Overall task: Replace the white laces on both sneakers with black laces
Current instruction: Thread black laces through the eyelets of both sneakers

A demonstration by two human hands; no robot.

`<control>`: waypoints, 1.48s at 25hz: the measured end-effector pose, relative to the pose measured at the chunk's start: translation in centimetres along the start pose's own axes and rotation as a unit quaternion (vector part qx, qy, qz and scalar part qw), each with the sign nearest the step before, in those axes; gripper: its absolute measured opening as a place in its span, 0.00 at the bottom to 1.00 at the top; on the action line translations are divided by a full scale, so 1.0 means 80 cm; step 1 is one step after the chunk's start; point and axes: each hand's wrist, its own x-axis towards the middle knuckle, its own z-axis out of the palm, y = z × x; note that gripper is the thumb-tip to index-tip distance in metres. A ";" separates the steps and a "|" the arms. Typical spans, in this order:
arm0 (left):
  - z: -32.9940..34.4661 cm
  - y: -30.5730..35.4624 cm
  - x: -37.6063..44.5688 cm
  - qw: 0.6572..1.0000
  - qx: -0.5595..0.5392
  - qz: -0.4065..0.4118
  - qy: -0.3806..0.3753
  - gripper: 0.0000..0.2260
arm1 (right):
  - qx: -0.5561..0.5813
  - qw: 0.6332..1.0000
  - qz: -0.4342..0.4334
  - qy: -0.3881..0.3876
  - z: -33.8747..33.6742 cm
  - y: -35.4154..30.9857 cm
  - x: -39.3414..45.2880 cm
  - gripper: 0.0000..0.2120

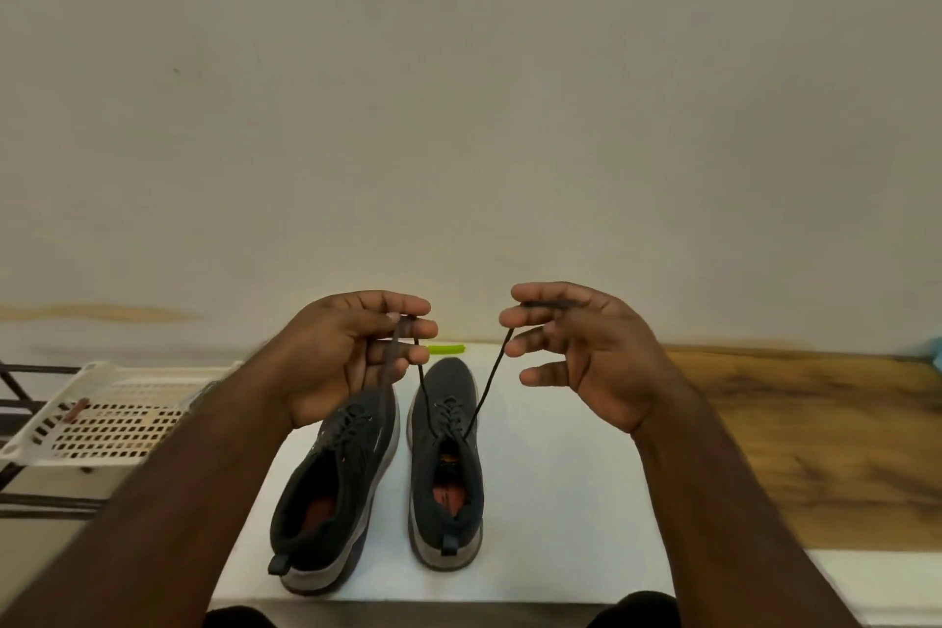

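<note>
Two dark grey sneakers stand side by side on a white board point(560, 500), toes pointing away from me. The left sneaker point(336, 490) and the right sneaker point(446, 464) both carry black laces. Two ends of the right sneaker's black lace point(487, 388) rise from its top eyelets. My left hand point(351, 352) pinches one end above the left sneaker's toe. My right hand point(586, 352) pinches the other end between thumb and forefinger, its other fingers spread. Both ends are pulled taut upward. No white laces are visible.
A white perforated plastic tray point(102, 418) sits on a dark metal frame at the left. A small green object point(446, 349) lies at the board's far edge. A wooden surface point(815, 433) extends to the right. A plain wall stands behind.
</note>
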 end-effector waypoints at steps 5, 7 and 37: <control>0.022 0.020 -0.028 0.991 0.097 0.085 0.018 0.07 | -0.127 0.982 -0.098 0.098 0.043 -0.014 -0.014 0.07; 0.033 0.022 -0.035 0.983 0.135 0.119 0.048 0.05 | -0.148 0.970 -0.131 0.146 0.057 -0.012 -0.015 0.06; 0.105 0.061 0.038 0.950 0.158 0.206 0.176 0.04 | -0.201 0.902 -0.211 0.317 0.096 -0.024 0.065 0.09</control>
